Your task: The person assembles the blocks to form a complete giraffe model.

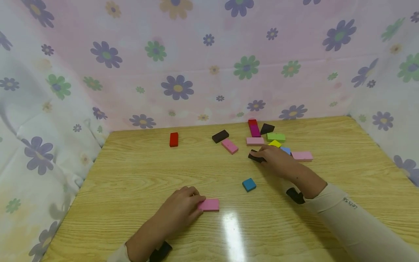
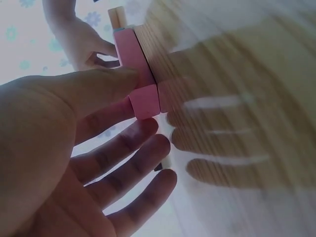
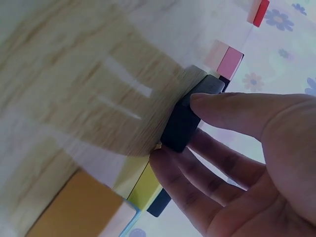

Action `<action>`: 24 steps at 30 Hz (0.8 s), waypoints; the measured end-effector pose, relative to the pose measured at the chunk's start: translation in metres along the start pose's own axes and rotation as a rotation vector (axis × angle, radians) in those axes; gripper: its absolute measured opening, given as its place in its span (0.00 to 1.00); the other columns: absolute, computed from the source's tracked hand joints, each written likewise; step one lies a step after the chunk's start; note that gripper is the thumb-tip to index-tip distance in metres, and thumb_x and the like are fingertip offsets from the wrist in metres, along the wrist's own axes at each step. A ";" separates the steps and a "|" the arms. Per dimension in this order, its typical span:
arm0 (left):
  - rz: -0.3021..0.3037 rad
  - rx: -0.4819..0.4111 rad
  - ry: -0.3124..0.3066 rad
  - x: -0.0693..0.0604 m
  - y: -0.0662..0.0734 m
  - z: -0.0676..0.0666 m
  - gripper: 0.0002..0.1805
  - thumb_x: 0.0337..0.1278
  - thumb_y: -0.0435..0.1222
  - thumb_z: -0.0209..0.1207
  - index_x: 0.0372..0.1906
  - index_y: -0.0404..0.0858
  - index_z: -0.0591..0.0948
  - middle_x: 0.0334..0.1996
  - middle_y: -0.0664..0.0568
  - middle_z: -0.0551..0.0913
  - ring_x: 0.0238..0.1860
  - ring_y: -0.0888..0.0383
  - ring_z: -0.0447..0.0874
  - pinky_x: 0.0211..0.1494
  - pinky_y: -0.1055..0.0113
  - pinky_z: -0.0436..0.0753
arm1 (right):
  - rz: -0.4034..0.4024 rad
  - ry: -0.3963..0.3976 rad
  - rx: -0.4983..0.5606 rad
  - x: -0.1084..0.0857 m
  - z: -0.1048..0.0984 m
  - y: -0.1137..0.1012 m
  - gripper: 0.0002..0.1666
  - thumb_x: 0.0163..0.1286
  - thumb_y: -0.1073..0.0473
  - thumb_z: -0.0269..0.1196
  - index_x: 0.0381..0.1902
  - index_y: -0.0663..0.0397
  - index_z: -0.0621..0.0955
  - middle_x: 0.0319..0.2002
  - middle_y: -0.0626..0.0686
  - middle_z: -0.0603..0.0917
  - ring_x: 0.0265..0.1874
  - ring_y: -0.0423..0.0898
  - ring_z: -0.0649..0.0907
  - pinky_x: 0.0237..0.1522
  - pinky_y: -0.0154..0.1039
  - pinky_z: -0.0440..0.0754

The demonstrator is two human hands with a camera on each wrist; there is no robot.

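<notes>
Near the front of the table, my left hand (image 1: pixel 178 208) holds one end of a pink block (image 1: pixel 211 205). In the left wrist view the thumb presses on this pink block (image 2: pixel 132 54), and the other fingers spread below it. Farther off to the right, my right hand (image 1: pixel 278 162) pinches a black block (image 1: pixel 255 156). The right wrist view has the thumb on one face of that black block (image 3: pixel 183 122) and fingertips on its other side. Between the hands lies a blue square block (image 1: pixel 249 185).
Around the right hand lie a pink block (image 1: pixel 255 141), a yellow block (image 1: pixel 275 144), a light green block (image 1: pixel 276 137), a longer pink block (image 1: pixel 302 156) and a magenta block (image 1: pixel 254 130). Farther left are a black block (image 1: pixel 220 136) and a red block (image 1: pixel 174 139). Flowered cloth (image 1: pixel 196 65) surrounds the table.
</notes>
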State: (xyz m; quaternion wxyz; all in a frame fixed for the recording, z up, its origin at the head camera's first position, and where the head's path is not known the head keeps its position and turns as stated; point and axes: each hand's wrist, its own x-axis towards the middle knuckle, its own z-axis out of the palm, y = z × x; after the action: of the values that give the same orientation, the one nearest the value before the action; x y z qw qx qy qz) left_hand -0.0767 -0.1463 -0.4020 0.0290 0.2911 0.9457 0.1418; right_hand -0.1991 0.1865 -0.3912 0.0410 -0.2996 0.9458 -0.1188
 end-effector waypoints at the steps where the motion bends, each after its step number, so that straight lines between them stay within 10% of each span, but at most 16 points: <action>1: 0.001 -0.008 -0.004 0.000 0.000 0.000 0.15 0.63 0.42 0.66 0.51 0.42 0.87 0.44 0.55 0.83 0.46 0.59 0.80 0.51 0.60 0.84 | 0.000 0.004 -0.001 0.000 0.000 0.000 0.26 0.65 0.75 0.63 0.61 0.62 0.80 0.48 0.63 0.84 0.46 0.58 0.84 0.41 0.46 0.86; 10: 0.004 -0.041 -0.046 -0.001 -0.001 -0.001 0.18 0.64 0.40 0.64 0.56 0.38 0.85 0.44 0.53 0.82 0.45 0.61 0.79 0.49 0.64 0.84 | -0.004 0.064 -0.022 -0.006 0.003 -0.006 0.26 0.62 0.74 0.67 0.59 0.62 0.82 0.47 0.63 0.83 0.44 0.58 0.85 0.44 0.49 0.87; 24: -0.006 -0.015 -0.048 -0.003 0.001 -0.001 0.19 0.66 0.41 0.63 0.59 0.40 0.84 0.45 0.54 0.82 0.46 0.60 0.78 0.54 0.60 0.81 | -0.133 0.174 0.089 -0.017 0.011 -0.078 0.28 0.61 0.68 0.71 0.61 0.55 0.82 0.52 0.58 0.83 0.50 0.53 0.83 0.48 0.43 0.87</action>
State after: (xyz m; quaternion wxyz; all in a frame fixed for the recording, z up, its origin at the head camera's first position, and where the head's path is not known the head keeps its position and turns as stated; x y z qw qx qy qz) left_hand -0.0737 -0.1473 -0.4006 0.0544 0.2912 0.9445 0.1417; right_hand -0.1404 0.1325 -0.3821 -0.0358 -0.3483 0.9176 -0.1884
